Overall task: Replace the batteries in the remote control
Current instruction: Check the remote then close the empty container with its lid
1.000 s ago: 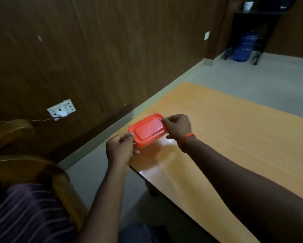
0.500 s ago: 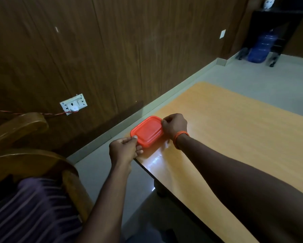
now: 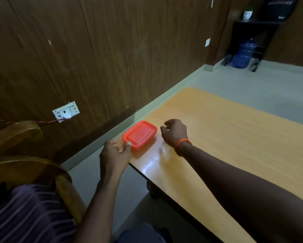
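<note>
A small red plastic box with its lid on (image 3: 139,134) rests on the near left corner of the orange wooden table (image 3: 234,141). My left hand (image 3: 115,151) touches the box's near left corner, thumb on the lid edge and fingers at its side. My right hand (image 3: 174,132), with an orange band at the wrist, hovers just right of the box, fingers loosely curled and apart from it, holding nothing. No remote control or batteries are in view.
A wooden chair (image 3: 24,155) with a striped cushion stands at the left. A dark wood-panelled wall carries a white socket (image 3: 66,111) with a red cable. A blue water jug (image 3: 243,54) sits under a black shelf far right. Grey floor lies between table and wall.
The box, held up in both hands before, now rests on the table corner. My right hand has let go and drawn slightly to the right; my left hand stays at its corner.
</note>
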